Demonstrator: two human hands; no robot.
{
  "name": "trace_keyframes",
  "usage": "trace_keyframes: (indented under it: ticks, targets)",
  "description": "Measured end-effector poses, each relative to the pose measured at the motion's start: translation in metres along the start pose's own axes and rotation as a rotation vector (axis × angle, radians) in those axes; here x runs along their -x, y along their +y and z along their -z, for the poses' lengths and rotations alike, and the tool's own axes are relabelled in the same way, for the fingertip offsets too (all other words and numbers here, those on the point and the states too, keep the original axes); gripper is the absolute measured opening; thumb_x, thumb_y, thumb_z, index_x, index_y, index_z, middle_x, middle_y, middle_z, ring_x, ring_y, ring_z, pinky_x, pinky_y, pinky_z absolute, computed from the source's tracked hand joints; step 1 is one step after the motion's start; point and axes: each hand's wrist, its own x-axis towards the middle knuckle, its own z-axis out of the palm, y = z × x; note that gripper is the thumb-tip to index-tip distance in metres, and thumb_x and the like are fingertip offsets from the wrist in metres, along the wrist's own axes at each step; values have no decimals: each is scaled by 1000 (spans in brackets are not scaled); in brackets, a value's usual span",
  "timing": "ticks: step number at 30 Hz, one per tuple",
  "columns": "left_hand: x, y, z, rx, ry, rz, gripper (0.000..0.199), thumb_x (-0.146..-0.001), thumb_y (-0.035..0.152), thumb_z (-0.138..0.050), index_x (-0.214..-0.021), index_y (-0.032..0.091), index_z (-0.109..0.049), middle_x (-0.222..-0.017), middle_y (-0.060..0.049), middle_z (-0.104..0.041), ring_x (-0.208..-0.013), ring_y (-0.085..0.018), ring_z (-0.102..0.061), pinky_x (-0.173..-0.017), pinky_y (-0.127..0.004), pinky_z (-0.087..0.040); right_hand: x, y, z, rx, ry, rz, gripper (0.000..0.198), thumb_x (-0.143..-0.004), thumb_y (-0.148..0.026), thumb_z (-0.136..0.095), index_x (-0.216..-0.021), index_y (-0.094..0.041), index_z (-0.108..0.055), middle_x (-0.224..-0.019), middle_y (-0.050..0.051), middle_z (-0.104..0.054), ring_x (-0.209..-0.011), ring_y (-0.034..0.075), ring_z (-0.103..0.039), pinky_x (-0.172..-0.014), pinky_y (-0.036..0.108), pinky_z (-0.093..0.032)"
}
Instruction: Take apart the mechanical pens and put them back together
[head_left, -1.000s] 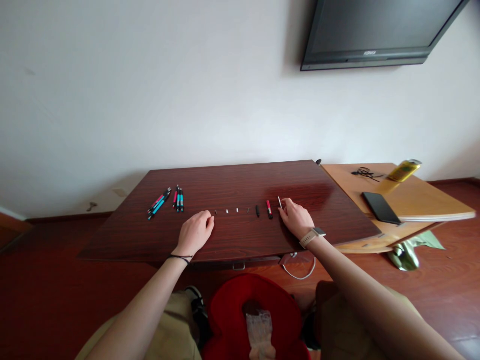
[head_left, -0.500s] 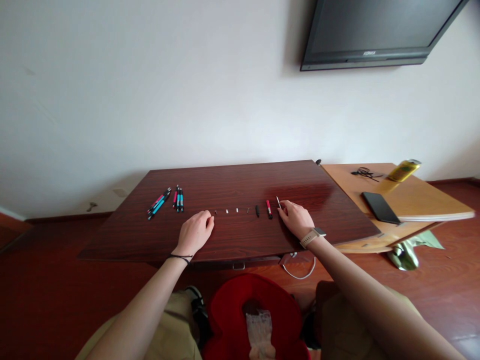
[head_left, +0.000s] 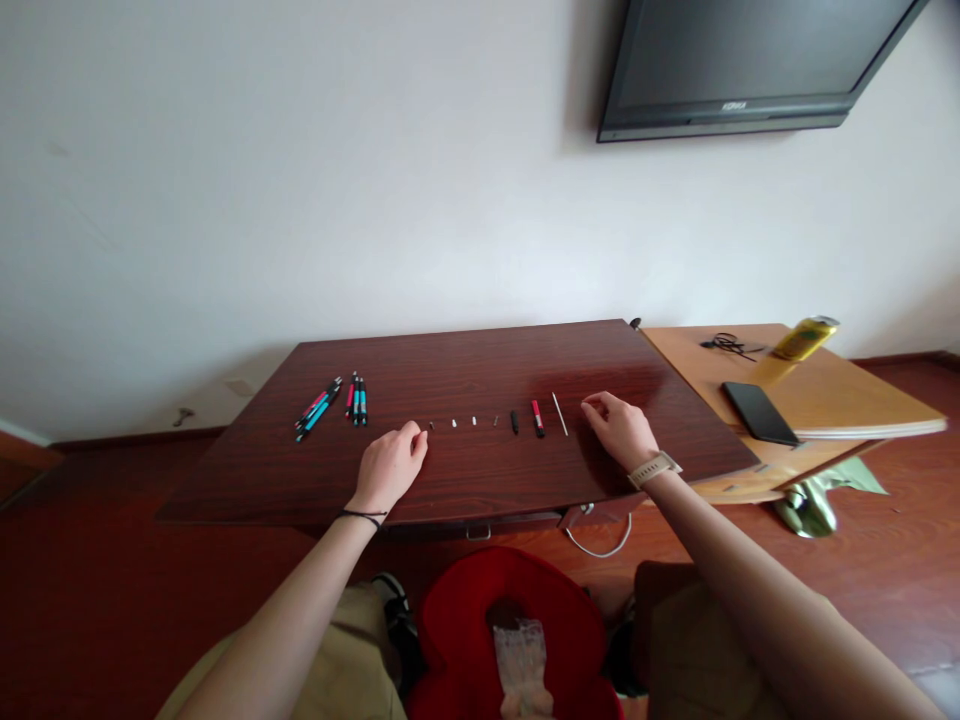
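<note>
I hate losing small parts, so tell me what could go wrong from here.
The left hand rests beside a tiny piece and could nudge it. The slim white rod lies loose near the right hand and might roll if brushed. Two small white pieces could easily be mislaid.

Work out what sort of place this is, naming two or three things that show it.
Probably a room in a home, perhaps a living room: a television on the pale wall, reddish wood-look flooring, and a yellow can on the lighter table.
</note>
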Motion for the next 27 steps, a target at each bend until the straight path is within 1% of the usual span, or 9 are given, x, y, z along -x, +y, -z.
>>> trace_keyframes:
  ticks: [2,4,10,15,27]
  targets:
    - [-1,1,0,-20,-31,44,35,-110,43,-39,-98,24,-66,-80,-7,-76,-75,-26,-74,-66,-31,-41,3,2,4,10,-9,-7,28,-102,-44,-58,-100,-24,-78,-91,6,-81,-81,24,-73,-71,31,-44]
    - [-1,1,0,-24,-45,58,37,-110,45,-39,-99,24,-67,-78,-7,-76,-74,-27,-75,-66,-31,-41,8,2,5,29,-28,1,32,-103,-47,-56,-98,-25,-78,-90,6,-81,-81,24,-73,-70,31,-42]
    - [0,2,2,-9,-48,29,36,-109,44,-40,-99,24,-68,-79,-9,-77,-74,-28,-75,-65,-31,-42,17,-2,4,102,-69,22,32,-104,-45,-54,-94,-25,-77,-87,5,-80,-79,24,-73,-67,30,-40]
    - [-1,2,1,-33,-59,17,35,-110,43,-40,-100,24,-68,-79,-8,-77,-74,-27,-75,-67,-30,-42,16,-6,3,155,-101,1,27,-105,-44,-55,-98,-27,-75,-82,3,-78,-75,22,-71,-64,28,-37]
    - [-1,1,1,-28,-60,9,34,-109,43,-40,-100,24,-67,-78,-8,-77,-74,-28,-75,-66,-31,-41,17,-12,1,202,-117,9,25,-106,-44,-56,-101,-27,-72,-82,2,-77,-71,20,-68,-61,29,-30]
